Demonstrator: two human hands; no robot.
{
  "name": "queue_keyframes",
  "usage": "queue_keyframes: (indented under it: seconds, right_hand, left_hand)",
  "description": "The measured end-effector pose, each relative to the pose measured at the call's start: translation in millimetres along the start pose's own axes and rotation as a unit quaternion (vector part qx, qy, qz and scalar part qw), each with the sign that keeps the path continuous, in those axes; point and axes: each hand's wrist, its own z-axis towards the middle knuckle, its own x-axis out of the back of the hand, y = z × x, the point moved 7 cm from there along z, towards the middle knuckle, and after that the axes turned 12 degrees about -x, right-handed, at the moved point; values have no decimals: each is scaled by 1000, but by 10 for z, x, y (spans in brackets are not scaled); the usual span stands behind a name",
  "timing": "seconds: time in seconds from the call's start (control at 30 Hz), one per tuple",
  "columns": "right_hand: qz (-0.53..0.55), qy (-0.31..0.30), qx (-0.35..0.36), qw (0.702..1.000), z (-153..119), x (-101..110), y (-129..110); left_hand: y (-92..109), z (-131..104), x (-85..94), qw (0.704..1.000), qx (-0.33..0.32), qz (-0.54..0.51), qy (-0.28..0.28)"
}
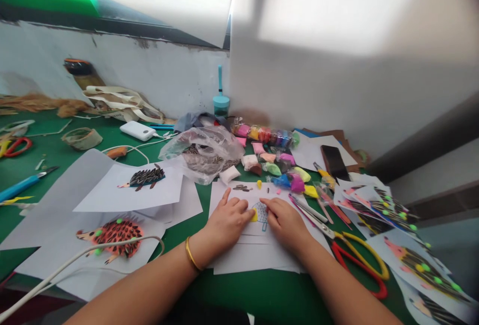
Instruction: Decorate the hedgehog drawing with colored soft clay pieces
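Observation:
A white sheet of paper (224,260) with a small hedgehog outline (261,211) lies in front of me. A flattened patch of yellow clay (254,215) covers the left end of the outline. My left hand (231,217) rests on the sheet with fingers spread, its thumb at the yellow clay. From the other side my right hand (285,222) touches the drawing, index finger stretched out and the other fingers partly curled. Sunflower seeds (242,188) and a small yellow clay lump (259,184) sit at the sheet's top.
Several clay packets (275,167) and a plastic bag (204,153) of seeds lie beyond the sheet. Scissors (342,245) flank my right arm. Finished hedgehog pictures (419,260) are piled at right, others (116,237) at left. A white cable (71,262) crosses the left side.

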Motion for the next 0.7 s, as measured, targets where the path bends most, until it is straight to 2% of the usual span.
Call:
queue_keyframes:
  seconds: [0.33, 0.53, 0.7]
  right_hand:
    - [1, 2, -1, 1000, 0, -15, 0]
    - [-3, 1, 6, 1000, -10, -19, -15]
    - [-5, -12, 9, 1000, -14, -31, -26]
  left_hand:
    - [-15, 1, -55, 1000, 19, 2, 14]
    - [-70, -42, -52, 997, 26, -33, 62]
    - [-61, -35, -80, 998, 26, -31, 41]
